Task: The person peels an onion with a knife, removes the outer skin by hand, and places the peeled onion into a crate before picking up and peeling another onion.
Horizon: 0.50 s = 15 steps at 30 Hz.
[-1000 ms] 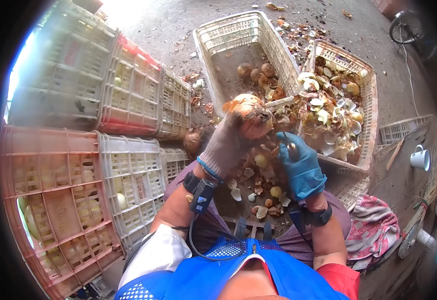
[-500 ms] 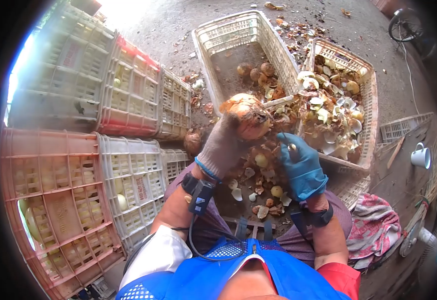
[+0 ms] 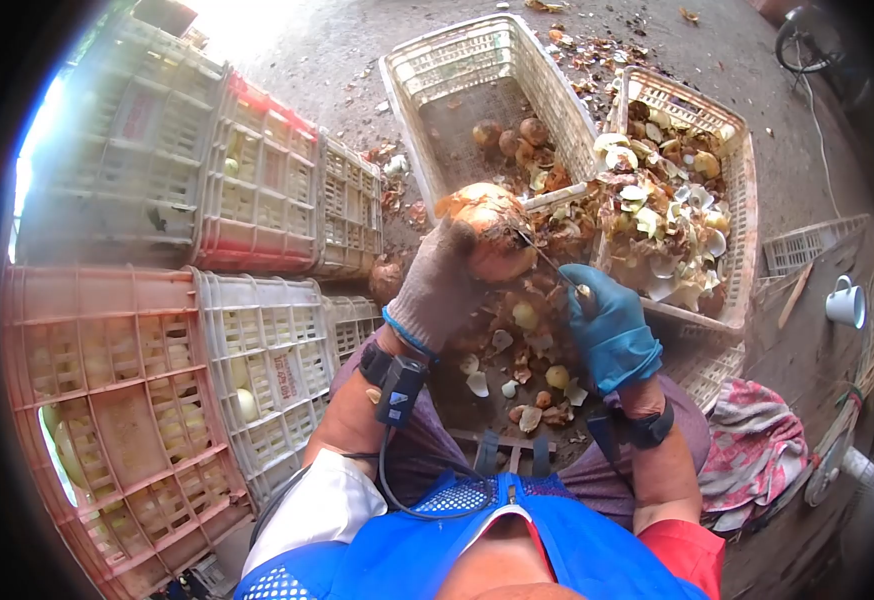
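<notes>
A large brown-skinned onion (image 3: 495, 235) is held up by my left hand (image 3: 437, 285), which wears a pale knitted glove. In a blue rubber glove, my right hand (image 3: 607, 325) is closed round a small knife (image 3: 549, 262), whose blade reaches the right side of the onion. Beneath both hands lie loose skins and small onions (image 3: 557, 377). Just beyond the onion, a white crate (image 3: 565, 95) holds several brown onions, and to its right another crate (image 3: 742, 240) is heaped with skins and trimmings.
Stacked crates (image 3: 107, 400) of pale onions stand along the left. At the right are a white mug (image 3: 845, 305), a red-and-white cloth (image 3: 752, 440), a wooden stick (image 3: 795, 296) and a low crate (image 3: 817, 243). Peelings litter the ground behind the crates.
The knife blade, hardly visible before, now shows against the onion's right side. My right hand has shifted slightly right and turned. The onion stays in my left hand at nearly the same place.
</notes>
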Motion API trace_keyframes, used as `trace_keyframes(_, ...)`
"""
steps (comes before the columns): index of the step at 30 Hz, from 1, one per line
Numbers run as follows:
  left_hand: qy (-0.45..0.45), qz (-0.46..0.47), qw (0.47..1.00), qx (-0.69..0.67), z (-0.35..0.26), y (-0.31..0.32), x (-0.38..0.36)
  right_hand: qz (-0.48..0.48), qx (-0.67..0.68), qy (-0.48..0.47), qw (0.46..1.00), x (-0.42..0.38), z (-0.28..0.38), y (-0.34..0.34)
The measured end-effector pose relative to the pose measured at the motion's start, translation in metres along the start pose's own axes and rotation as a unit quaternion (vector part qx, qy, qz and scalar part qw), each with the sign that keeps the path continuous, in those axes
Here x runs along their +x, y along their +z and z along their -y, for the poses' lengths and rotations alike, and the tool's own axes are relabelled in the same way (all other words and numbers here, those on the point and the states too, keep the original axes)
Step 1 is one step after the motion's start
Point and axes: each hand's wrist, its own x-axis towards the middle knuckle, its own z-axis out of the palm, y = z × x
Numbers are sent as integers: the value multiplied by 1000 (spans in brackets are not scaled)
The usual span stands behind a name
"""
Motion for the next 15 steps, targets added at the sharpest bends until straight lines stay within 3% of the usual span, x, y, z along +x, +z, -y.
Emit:
trace_keyframes(4,19,16,1000,8,1,-4,6,2,-30,8,1000,-2,-4,1)
trace_keyframes(7,4,-30,993,116,-17,25,1,28,73,96,992,-4,3,1)
trace_keyframes(10,112,-19,962,247,-6,15,1,13,82,52,995,-6,-2,7)
trace_keyframes(15,10,-35,999,23,-5,27,-5,-6,-25,33,999,-4,0,0)
